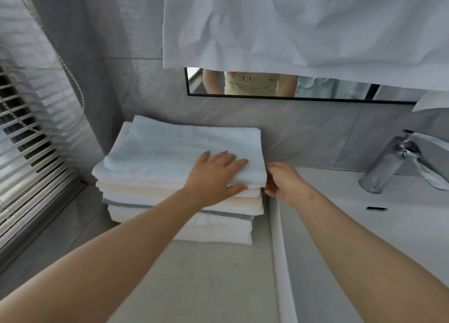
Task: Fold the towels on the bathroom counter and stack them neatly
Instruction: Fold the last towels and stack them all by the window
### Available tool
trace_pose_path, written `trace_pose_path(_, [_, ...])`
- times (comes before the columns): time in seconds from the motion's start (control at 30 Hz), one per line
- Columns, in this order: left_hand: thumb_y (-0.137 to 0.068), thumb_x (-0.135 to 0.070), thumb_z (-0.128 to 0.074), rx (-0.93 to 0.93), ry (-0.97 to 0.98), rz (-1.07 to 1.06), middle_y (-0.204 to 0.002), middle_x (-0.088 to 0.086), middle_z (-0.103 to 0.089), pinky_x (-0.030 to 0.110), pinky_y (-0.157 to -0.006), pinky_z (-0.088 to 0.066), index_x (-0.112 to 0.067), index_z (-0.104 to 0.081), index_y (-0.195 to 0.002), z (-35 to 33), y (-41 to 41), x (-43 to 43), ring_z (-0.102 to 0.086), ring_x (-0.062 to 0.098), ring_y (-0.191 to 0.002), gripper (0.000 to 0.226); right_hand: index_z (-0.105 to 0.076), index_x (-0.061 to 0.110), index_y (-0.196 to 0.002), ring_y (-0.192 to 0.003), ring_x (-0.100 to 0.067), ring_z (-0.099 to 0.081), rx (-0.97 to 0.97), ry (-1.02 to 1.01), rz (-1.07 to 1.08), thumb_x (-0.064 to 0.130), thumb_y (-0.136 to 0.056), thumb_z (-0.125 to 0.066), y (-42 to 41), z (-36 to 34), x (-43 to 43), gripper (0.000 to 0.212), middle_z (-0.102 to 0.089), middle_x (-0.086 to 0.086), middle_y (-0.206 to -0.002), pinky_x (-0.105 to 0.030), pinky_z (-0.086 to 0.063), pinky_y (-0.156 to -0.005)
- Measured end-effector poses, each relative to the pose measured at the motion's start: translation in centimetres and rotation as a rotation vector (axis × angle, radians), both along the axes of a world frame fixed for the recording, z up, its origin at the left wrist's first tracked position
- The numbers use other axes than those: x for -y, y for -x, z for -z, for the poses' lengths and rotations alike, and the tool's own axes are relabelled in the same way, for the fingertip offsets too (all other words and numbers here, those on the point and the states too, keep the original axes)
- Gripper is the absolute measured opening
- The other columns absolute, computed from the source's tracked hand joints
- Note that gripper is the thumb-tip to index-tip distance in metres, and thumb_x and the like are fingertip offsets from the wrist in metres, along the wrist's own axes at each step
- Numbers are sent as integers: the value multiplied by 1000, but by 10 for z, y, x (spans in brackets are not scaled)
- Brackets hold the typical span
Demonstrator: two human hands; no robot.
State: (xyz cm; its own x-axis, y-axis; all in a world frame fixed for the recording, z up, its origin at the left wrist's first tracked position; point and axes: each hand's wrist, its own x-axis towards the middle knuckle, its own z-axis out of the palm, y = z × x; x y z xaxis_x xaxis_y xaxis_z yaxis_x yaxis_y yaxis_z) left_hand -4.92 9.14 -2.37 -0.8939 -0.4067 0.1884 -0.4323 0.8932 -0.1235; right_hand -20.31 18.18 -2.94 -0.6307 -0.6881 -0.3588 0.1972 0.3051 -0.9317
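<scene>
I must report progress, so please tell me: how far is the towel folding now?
Done: folded towels sit in a stack on the counter. In hand: the left hand presses flat on the top towel; the right hand touches the stack's right edge, seemingly squaring it. Left: the layers' edges are uneven; no unfolded towel shows on the counter.

Shirt [251, 84] print in mirror [340, 89] illegible

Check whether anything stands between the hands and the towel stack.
Nothing visible does. The left hand lies flat on the top towel, and the right hand is against the right edge of the stack; whether it pinches a layer is hidden.
</scene>
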Motion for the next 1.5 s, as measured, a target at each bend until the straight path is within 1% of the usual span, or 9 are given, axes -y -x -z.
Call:
trace_pose_path(0.23, [-101, -32, -33, -272, -121, -89, -119, -5, -63, 28, -90, -32, -30, -46, -135, 1, 41, -13, -58, 19, -103, 37, -61, 10, -84, -59, -14, -52, 167, 138, -54, -4, -93, -46, 3, 1, -14, 22, -59, -7, -72, -17, -47, -43])
trace_pose_path(0.4, [-102, -37, -29, -130, -45, -6, -140, -10, -48, 35, -110, -19, -29, -42, -139, 16, 36, -17, -36, 12, -135, 40, -60, 6, -83, -69, -20, -58, 255, 127, -19, 5, -94, -48, 1, 2, -16, 17, -63, -12, -79, -24, -53, -59])
trace_pose_path(0.57, [-98, -52, -21, 37, 13, -24, -155, -7, -22, 42, -116, -10, -26, -18, -149, 15, 31, -16, -13, 15, -145, 57, -58, 7, -86, -73, -21, -60, 310, 149, -4, 32, -96, -51, -1, -4, -18, 27, -63, -11, -80, -29, -52, -64])
trace_pose_path(0.83, [-92, -59, -35, 4, -7, -14, -154, -5, -25, 42, -117, -12, -21, -17, -149, 14, 20, -12, -17, 16, -145, 71, -61, 11, -100, -72, -15, -58, 107, 71, -181, 20, -91, -58, -5, -12, -10, 13, -62, -6, -84, -22, -47, -56])
trace_pose_path(0.93, [-85, -49, -41, -194, 120, 31, -126, 3, -60, 44, -99, -40, -16, -50, -131, 16, 11, -6, -57, 23, -118, 56, -58, 10, -88, -68, -16, -53, 131, 136, -120, 11, -90, -52, -7, -15, -8, 6, -57, -6, -78, -23, -46, -55])
trace_pose_path(1.0, [-74, -39, -57, -314, 192, 27, -105, 4, -68, 41, -84, -49, -14, -56, -118, 18, 2, 5, -67, 24, -95, 51, -57, 10, -85, -64, -15, -49, 210, 164, -69, 9, -89, -50, -7, -17, -6, 7, -53, -5, -72, -24, -43, -53])
trace_pose_path(1.13, [-47, -25, -87, -313, 231, -30, -96, 5, -69, 43, -83, -49, -16, -48, -115, 17, -22, 26, -68, 26, -90, 80, -58, 11, -89, -68, -18, -53, 241, 70, -99, 15, -87, -54, -10, -11, -6, 6, -56, -6, -79, -28, -48, -57])
trace_pose_path(1.37, [-42, 12, -74, -331, 357, -60, -98, 10, -68, 53, -86, -47, -13, -52, -113, 6, -51, 59, -68, 30, -90, 79, -60, 3, -111, -75, -16, -59, 207, 79, -78, 12, -88, -64, -14, -14, 0, 25, -62, -7, -88, -25, -51, -56])
trace_pose_path(1.5, [-52, 14, -70, -383, 395, -200, -97, 13, -69, 58, -91, -42, -7, -64, -110, -6, -71, 76, -67, 34, -88, 62, -60, 5, -107, -72, -15, -58, 225, 44, -109, 11, -88, -63, -19, -11, 0, 20, -62, -5, -86, -22, -49, -47])
